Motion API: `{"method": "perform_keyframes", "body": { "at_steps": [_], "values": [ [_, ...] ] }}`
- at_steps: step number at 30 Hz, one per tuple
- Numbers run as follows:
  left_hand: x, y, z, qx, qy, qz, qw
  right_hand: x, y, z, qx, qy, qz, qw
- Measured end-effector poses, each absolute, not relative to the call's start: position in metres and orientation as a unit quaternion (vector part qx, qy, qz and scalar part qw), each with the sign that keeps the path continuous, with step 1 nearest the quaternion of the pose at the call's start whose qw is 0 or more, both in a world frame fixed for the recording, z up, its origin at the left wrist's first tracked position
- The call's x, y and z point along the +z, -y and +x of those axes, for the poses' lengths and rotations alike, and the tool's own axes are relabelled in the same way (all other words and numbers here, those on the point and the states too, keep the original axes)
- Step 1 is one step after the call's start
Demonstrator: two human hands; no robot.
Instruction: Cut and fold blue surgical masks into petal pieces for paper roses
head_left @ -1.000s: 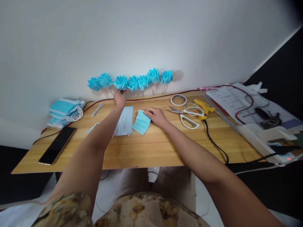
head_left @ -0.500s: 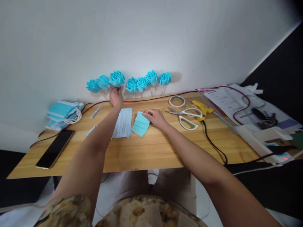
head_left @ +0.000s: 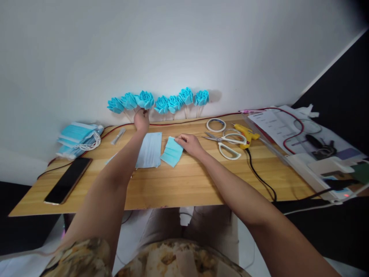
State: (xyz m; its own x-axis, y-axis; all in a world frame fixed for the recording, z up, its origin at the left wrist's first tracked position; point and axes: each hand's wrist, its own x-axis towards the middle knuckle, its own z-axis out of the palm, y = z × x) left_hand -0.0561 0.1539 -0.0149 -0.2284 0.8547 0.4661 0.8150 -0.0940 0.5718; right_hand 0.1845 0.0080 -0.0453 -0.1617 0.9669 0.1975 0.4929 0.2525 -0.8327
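Observation:
My left hand (head_left: 141, 120) is at the back of the table, closed just under a blue fabric flower (head_left: 145, 99) and gripping its stem. That flower leans against the wall beside another blue flower (head_left: 129, 100). My right hand (head_left: 189, 144) pinches the upper corner of a small light-blue fabric piece (head_left: 172, 152), which lies on the wooden table. Left of that piece is a larger pleated blue sheet (head_left: 149, 150), partly covered by my left forearm. More blue flowers (head_left: 174, 103) on thin stick stems stand in a row along the wall.
Scissors (head_left: 221, 140), a roll of tape (head_left: 216, 125) and a yellow glue gun (head_left: 245, 134) lie to the right. Papers (head_left: 276, 125) and a white power strip (head_left: 314, 177) occupy the right end. At left are stacked blue masks (head_left: 76, 136) and a phone (head_left: 68, 181).
The flower at my left hand has dropped slightly toward the table and shifted a little right. My right hand stays on the fabric piece.

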Motion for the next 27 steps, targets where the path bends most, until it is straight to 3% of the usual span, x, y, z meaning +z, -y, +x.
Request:
{"method": "perform_keyframes", "body": {
  "at_steps": [18,27],
  "values": [
    [-0.0213,-0.1585,-0.0484,0.406,-0.666,0.621,0.08,-0.046,-0.0079,0.1848,0.321,0.694,-0.515,0.387],
    [-0.0174,-0.1541,-0.052,0.367,-0.689,0.625,0.011,-0.0494,-0.0092,0.1844,0.317,0.697,-0.515,0.386]
  ]
}}
